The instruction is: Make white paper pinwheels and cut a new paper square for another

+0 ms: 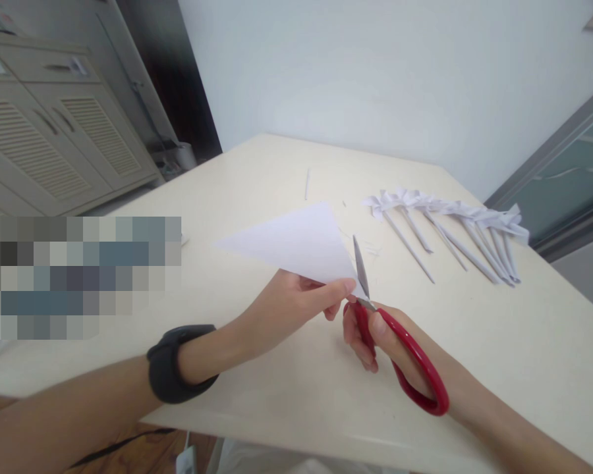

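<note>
My left hand (309, 294) pinches a white triangular sheet of paper (291, 240) near its right corner, thumb on top. A dark band sits on that wrist. My right hand (375, 336) grips red-handled scissors (420, 359) by the handles. Their blades are parted at the paper's right corner, close to my left fingertips; whether they touch the paper's edge I cannot tell. A few thin paper slivers (373, 250) lie on the table just beyond the blades.
Several white paper flowers on rolled paper stems (467, 237) lie in a row on the right of the cream table (257, 171). A thin paper stick (307, 184) lies near the back. At the left is a blurred-out patch (79, 276). A louvred cabinet (64, 125) stands beyond the table.
</note>
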Available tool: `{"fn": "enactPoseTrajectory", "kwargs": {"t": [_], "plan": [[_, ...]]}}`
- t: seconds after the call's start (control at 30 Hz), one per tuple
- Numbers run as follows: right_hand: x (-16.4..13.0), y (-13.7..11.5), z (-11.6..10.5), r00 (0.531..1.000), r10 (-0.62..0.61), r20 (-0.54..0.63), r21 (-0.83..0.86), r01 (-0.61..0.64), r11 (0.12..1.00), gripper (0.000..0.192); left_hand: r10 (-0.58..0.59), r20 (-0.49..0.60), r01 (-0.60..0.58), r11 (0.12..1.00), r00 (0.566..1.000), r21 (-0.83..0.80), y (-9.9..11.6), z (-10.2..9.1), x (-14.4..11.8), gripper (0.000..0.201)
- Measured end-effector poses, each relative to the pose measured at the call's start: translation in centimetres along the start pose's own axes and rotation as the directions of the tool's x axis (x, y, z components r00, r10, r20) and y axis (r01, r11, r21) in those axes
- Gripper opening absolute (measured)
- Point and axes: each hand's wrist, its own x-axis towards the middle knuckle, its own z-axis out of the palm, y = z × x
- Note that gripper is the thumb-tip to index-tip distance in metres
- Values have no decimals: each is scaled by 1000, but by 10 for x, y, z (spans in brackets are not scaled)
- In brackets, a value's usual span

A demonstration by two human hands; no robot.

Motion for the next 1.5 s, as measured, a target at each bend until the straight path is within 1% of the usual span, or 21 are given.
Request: {"fn": "enactPoseTrajectory", "kwargs": {"t": [0.13,0.23,0.37,0.5,0.57,0.7,0.77,0.87,1.1,1.2,1.33,1.5], "plan": [[0,1,0,1000,-4,18,0,4,1000,40,13,15,-13,1000,1000,-8,-1,-1,0,30],[2,3,2,999,-40,33,4,40,999,42,24,28,-24,1000,999,-10,-1,-1,0,32],[4,6,3,995,-94,39,-20,95,995,43,11,15,-10,1000,1000,-20,0,1,0,32],[5,9,2,995,-91,35,-19,92,996,43,-10,0,10,1000,1000,1,1,2,0,33],[6,10,1,996,-80,34,-22,80,997,41,4,-26,-3,999,1000,34,0,1,0,36],[5,9,1,999,-49,17,-47,50,998,39,44,-149,-32,996,988,84,-2,0,0,41],[4,7,1,1000,-30,7,-38,30,999,36,45,-167,-29,995,985,96,-3,-1,0,41],[2,3,2,1000,-7,-2,-19,7,1000,35,44,-150,-27,993,988,117,-2,0,0,41],[3,0,1,1000,-18,4,-31,18,999,39,40,-114,-25,991,993,129,-3,-1,-1,41],[4,1,2,1000,-28,8,-26,28,999,41,52,-118,-36,990,992,135,-2,-1,-1,41],[3,5,3,999,-39,12,-16,40,999,41,40,-131,-24,992,991,124,-2,0,-1,41],[2,7,4,999,-29,41,25,28,999,44,36,-103,-26,994,994,102,-4,0,-1,40]]}}
